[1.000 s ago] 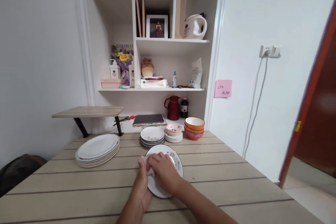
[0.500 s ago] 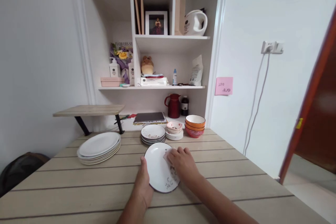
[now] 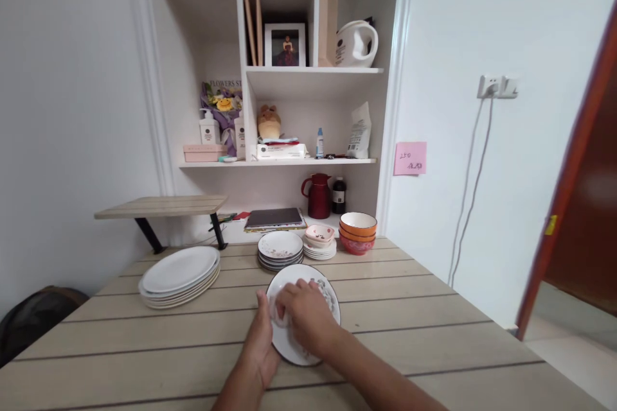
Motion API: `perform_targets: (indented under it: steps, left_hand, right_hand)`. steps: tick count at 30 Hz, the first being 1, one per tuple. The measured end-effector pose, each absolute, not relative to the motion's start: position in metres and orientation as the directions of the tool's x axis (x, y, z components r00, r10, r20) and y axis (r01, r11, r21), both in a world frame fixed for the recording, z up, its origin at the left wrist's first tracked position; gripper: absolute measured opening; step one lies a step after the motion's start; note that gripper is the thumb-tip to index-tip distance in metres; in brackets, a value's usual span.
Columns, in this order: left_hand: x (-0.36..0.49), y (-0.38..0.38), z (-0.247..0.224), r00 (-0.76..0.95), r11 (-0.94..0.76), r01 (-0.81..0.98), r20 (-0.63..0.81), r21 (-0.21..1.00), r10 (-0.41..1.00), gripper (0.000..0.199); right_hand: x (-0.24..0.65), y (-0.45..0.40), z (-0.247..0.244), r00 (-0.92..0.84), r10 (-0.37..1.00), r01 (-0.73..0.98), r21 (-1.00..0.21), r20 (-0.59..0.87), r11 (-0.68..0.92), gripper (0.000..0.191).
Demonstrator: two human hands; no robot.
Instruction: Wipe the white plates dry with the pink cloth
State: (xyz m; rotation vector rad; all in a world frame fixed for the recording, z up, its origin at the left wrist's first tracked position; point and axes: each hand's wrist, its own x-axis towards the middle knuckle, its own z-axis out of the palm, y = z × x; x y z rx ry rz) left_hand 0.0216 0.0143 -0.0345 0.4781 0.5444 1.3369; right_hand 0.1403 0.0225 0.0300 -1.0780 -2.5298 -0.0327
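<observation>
My left hand (image 3: 263, 340) grips the left edge of a round white plate (image 3: 286, 339) with a dark rim and a grey floral pattern, tilted toward me. Across the plate lies my right hand (image 3: 306, 314), its bent fingers pressing a crumpled pale tissue (image 3: 279, 319) against the left part of the surface. The hand hides much of the plate's middle. Just beyond stands a stack of matching dark-rimmed plates (image 3: 280, 245). Beside that stack are small white dishes (image 3: 320, 250) topped by a pinkish patterned dish (image 3: 320, 233).
Larger white plates (image 3: 180, 270) are stacked at the left of the slatted wooden table (image 3: 405, 359). Orange and red bowls (image 3: 357, 231) stand at the back right. Behind them are a dark red jug (image 3: 318, 196), a dark bottle (image 3: 339, 195) and a small raised shelf (image 3: 164, 205).
My right hand has slid with the tissue from the plate's upper right to its left part. The plate has turned, its floral pattern now showing at the upper right.
</observation>
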Motion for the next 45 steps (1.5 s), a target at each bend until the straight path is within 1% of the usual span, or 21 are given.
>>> perform_targets:
  steps: [4,10,13,16,18,21,23,26,29,32,35,39,42,45]
  left_hand:
    - [0.023,0.017,-0.041,0.076,0.098,-0.784,-0.062,0.613,0.995,0.069]
    - [0.029,0.014,-0.038,0.02,0.101,-0.75,-0.13,0.653,0.991,0.076]
    - [0.031,0.01,-0.034,0.023,0.113,-0.751,-0.146,0.651,0.989,0.076]
    - [0.031,0.008,-0.031,0.025,0.098,-0.767,-0.123,0.634,0.992,0.071]
    - [0.03,0.007,-0.029,0.027,0.082,-0.78,-0.097,0.62,0.995,0.067]
    - [0.029,0.007,-0.027,0.028,0.066,-0.799,-0.073,0.597,0.997,0.064]
    - [0.029,0.007,-0.027,0.021,0.058,-0.81,-0.07,0.583,0.997,0.063]
    - [0.027,0.008,-0.03,0.012,0.053,-0.823,-0.075,0.565,0.997,0.063]
    - [0.026,0.01,-0.032,0.015,0.052,-0.818,-0.069,0.573,0.997,0.063]
    - [0.027,0.011,-0.032,0.008,0.056,-0.8,-0.084,0.598,0.996,0.061]
    - [0.028,0.011,-0.03,-0.014,0.067,-0.767,-0.121,0.638,0.993,0.062]
    - [0.03,0.008,-0.026,-0.101,0.053,-0.688,-0.167,0.724,0.981,0.062]
    - [0.033,0.005,-0.022,-0.167,0.028,-0.638,-0.173,0.77,0.971,0.058]
    - [0.033,0.004,-0.02,-0.23,0.006,-0.636,-0.197,0.771,0.953,0.056]
  right_hand:
    - [0.132,0.045,0.036,-0.483,0.739,0.78,-0.151,0.47,0.607,0.015]
    - [0.139,0.056,0.015,-0.285,0.802,0.86,-0.231,0.524,0.456,0.024]
    - [0.142,0.058,0.008,-0.229,0.793,0.853,-0.277,0.565,0.443,0.025]
    - [0.139,0.058,0.009,-0.261,0.774,0.81,-0.305,0.577,0.5,0.028]
    - [0.137,0.055,0.011,-0.323,0.759,0.769,-0.311,0.565,0.559,0.033]
    - [0.134,0.045,0.013,-0.458,0.703,0.642,-0.345,0.545,0.685,0.04]
    - [0.132,0.037,0.013,-0.551,0.65,0.544,-0.365,0.524,0.756,0.041]
    - [0.13,0.029,0.013,-0.626,0.606,0.504,-0.339,0.491,0.794,0.039]
    - [0.129,0.028,0.016,-0.61,0.626,0.585,-0.257,0.486,0.769,0.029]
    - [0.132,0.037,0.022,-0.539,0.679,0.708,-0.17,0.498,0.686,0.017]
    - [0.144,0.049,0.029,-0.448,0.751,0.813,-0.129,0.485,0.568,0.017]
    - [0.167,0.058,0.033,-0.38,0.803,0.867,-0.128,0.459,0.482,0.021]
    - [0.177,0.058,0.033,-0.366,0.829,0.887,-0.111,0.422,0.448,0.022]
    - [0.177,0.054,0.03,-0.407,0.835,0.881,-0.081,0.37,0.466,0.016]
